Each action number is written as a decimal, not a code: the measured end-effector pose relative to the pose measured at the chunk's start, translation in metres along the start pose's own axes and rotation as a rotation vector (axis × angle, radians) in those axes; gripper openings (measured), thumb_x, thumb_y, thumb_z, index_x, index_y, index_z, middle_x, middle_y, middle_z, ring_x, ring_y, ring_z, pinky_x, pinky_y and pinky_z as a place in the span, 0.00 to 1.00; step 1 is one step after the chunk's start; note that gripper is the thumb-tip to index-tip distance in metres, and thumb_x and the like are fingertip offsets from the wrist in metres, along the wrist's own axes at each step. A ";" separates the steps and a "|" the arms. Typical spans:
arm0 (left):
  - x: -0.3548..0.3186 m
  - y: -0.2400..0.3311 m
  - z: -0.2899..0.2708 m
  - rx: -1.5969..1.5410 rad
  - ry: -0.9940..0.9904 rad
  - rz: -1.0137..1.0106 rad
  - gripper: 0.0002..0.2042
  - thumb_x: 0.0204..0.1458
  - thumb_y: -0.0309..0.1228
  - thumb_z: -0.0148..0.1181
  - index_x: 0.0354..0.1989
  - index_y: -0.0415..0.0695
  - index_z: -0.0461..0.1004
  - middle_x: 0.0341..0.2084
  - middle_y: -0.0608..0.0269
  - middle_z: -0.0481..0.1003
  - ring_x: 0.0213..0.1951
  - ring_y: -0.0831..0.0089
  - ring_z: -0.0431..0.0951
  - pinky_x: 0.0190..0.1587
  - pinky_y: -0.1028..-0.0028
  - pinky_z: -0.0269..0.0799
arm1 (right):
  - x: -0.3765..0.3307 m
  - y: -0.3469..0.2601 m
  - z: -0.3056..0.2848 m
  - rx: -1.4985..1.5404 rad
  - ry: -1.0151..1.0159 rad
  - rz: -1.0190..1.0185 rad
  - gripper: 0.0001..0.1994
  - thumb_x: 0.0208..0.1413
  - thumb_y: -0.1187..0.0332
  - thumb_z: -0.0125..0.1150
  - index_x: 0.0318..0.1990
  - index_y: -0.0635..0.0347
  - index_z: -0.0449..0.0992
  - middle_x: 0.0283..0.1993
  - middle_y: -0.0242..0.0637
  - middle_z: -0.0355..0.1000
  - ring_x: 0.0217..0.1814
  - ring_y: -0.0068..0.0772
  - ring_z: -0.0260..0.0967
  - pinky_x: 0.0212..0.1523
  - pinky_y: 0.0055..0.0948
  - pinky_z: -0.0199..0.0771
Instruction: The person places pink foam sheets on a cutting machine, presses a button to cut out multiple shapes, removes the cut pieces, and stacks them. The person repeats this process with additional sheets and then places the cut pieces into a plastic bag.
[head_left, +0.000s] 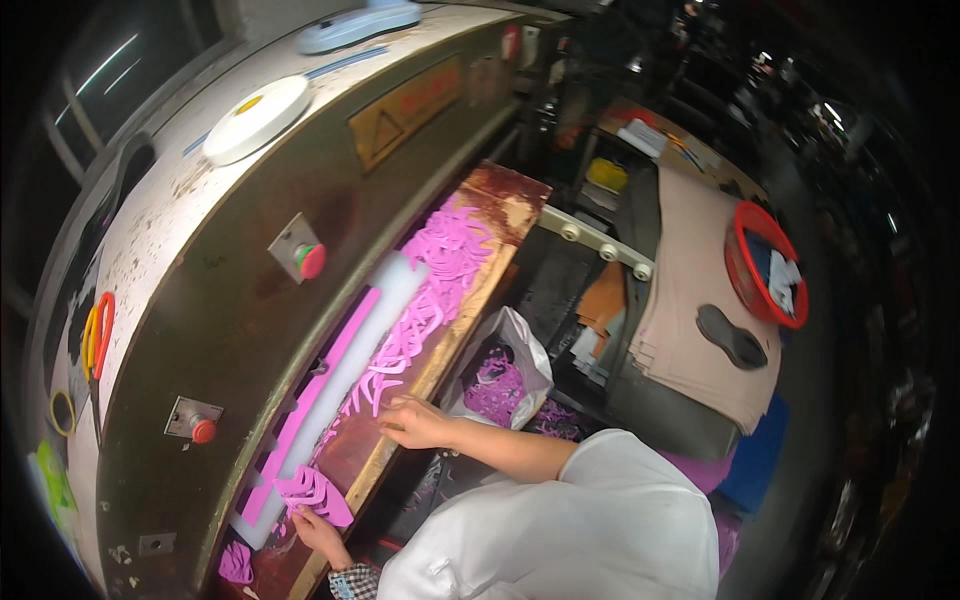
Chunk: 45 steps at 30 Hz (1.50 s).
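Near the lower left, my left hand (318, 535) is closed on the edge of a small stack of pink cut-out pieces (315, 495), curved and fanned slightly apart. My right hand (415, 423) hovers at the wooden board's front edge, fingers loosely bent and apart, with nothing visible in it. Just beyond its fingertips lie loose pink strips (402, 345), which pile up toward the board's far end. A long white plastic cutting slab (345, 365) runs along the board, with a notched pink sheet remnant (315, 400) on it.
A green machine body (240, 330) with red push buttons (312, 262) rises on the left. Orange-handled scissors (98, 335) and a white tape roll (258, 120) lie on its top. Below the board, a white sack (535, 350) holds pink scraps. A red basket (735, 265) stands on beige sheets.
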<state>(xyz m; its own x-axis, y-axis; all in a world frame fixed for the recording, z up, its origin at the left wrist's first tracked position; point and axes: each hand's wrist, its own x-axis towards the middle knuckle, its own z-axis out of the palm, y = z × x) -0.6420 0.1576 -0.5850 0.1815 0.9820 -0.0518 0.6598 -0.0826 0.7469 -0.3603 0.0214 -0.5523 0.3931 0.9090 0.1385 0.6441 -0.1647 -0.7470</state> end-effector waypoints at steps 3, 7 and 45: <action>0.020 -0.017 -0.002 0.080 -0.005 0.004 0.21 0.63 0.42 0.45 0.40 0.30 0.71 0.32 0.39 0.75 0.34 0.47 0.75 0.40 0.58 0.67 | 0.017 0.008 0.014 -0.011 0.076 -0.056 0.07 0.48 0.68 0.64 0.32 0.61 0.77 0.28 0.44 0.70 0.35 0.47 0.68 0.42 0.41 0.68; 0.028 -0.026 0.003 0.035 -0.060 0.025 0.23 0.63 0.43 0.45 0.45 0.30 0.71 0.37 0.39 0.76 0.38 0.48 0.76 0.43 0.59 0.68 | 0.020 0.002 0.004 -0.069 0.120 -0.110 0.06 0.50 0.67 0.63 0.28 0.60 0.76 0.26 0.42 0.70 0.34 0.46 0.68 0.40 0.42 0.68; 0.270 0.226 0.102 -1.011 -0.127 -0.193 0.10 0.63 0.30 0.41 0.38 0.38 0.68 0.24 0.63 0.70 0.28 0.73 0.70 0.33 0.73 0.69 | 0.294 0.054 -0.071 0.726 0.332 0.306 0.41 0.52 0.75 0.63 0.69 0.67 0.44 0.64 0.53 0.55 0.63 0.41 0.61 0.63 0.33 0.61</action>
<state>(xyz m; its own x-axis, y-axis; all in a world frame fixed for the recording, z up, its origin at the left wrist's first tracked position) -0.3688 0.3871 -0.4978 0.2522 0.9333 -0.2555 -0.2234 0.3131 0.9231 -0.1631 0.2528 -0.5060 0.7261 0.6865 -0.0385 -0.0574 0.0047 -0.9983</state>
